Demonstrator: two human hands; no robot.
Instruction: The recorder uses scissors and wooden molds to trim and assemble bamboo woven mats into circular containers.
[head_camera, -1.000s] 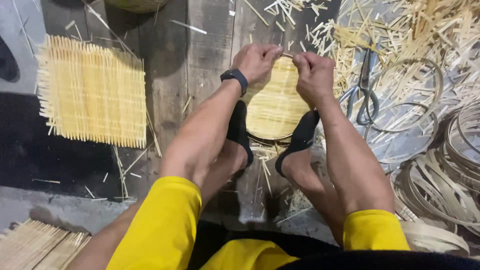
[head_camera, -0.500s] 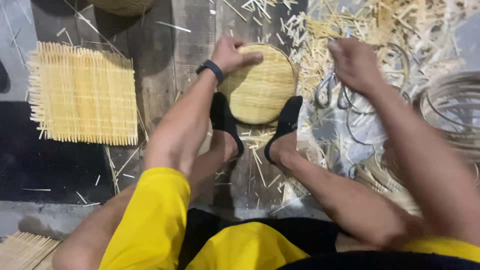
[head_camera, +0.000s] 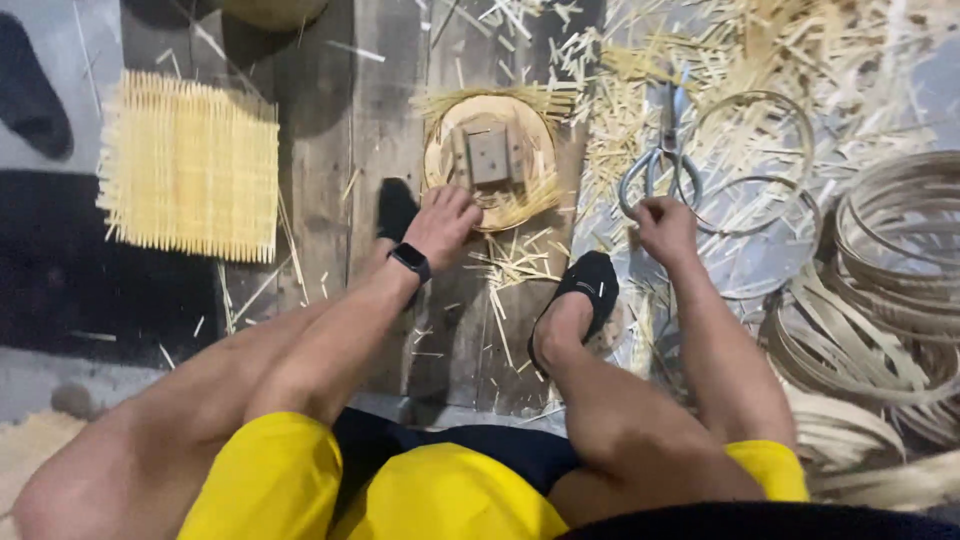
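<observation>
A round woven bamboo piece (head_camera: 515, 205) lies flat on a wooden plank (head_camera: 385, 120), with a round wooden form and a small block (head_camera: 490, 155) sitting in it and loose strand ends sticking out round the rim. My left hand (head_camera: 443, 225), with a dark watch on the wrist, rests spread on its near-left edge. My right hand (head_camera: 665, 228) is curled just below the handle loops of metal scissors (head_camera: 655, 165), which lie among bamboo offcuts. My feet in black socks (head_camera: 585, 290) sit on either side of the plank, below the round piece.
A square woven bamboo mat (head_camera: 190, 165) lies at the left. Stacked bamboo hoops (head_camera: 890, 290) fill the right side, and a thin single ring (head_camera: 755, 150) lies by the scissors. Bamboo slivers litter the floor at top right. A dark shoe-like thing (head_camera: 30, 85) is at top left.
The round piece has left my feet and both hands and now lies flat, wooden form up. My right hand swung right to the scissors. My feet have spread apart.
</observation>
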